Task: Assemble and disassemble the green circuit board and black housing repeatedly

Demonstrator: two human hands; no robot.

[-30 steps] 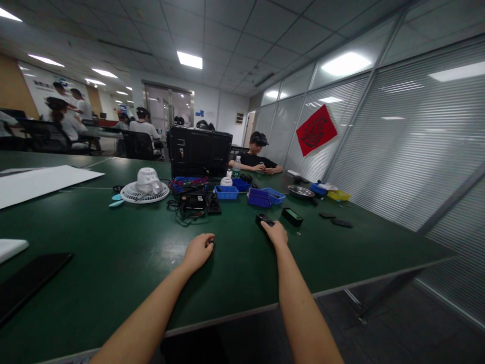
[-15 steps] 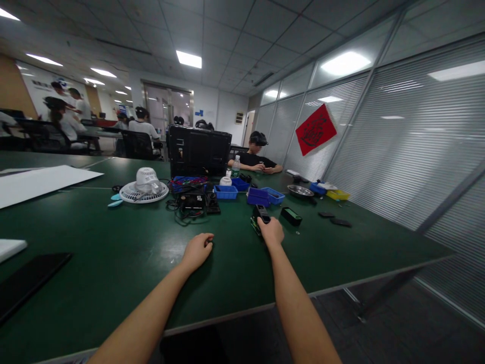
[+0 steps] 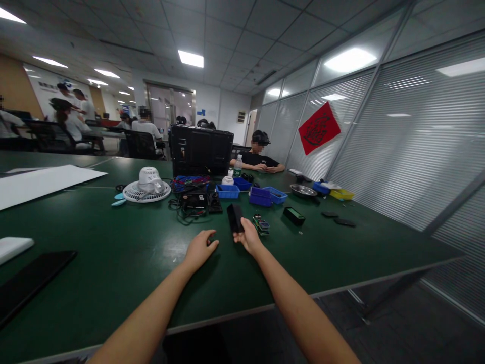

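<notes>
My right hand [image 3: 250, 236] grips a black plastic case [image 3: 235, 218], a hollow box held tilted above the table with the thumb on its side. Just right of that hand lies a small stack of green circuit boards [image 3: 261, 225]. Farther right rests a second black case [image 3: 294, 216] with a green face on top. My left hand [image 3: 201, 251] lies on the table, its fingers loosely bent and thumb apart from them. A small dark reddish spot shows between its fingertips, too small to make out.
Beyond my hands stand blue bins [image 3: 227, 191], a black power unit with cables [image 3: 194, 200], a white fan [image 3: 147, 191], a bottle [image 3: 238, 164] and a metal dish [image 3: 303, 190]. A large black panel [image 3: 202, 150] stands behind them. A person [image 3: 259, 156] sits across the table.
My right hand has moved left with the black case, away from the circuit boards, which now show on the table. The left hand's fingers have spread a little.
</notes>
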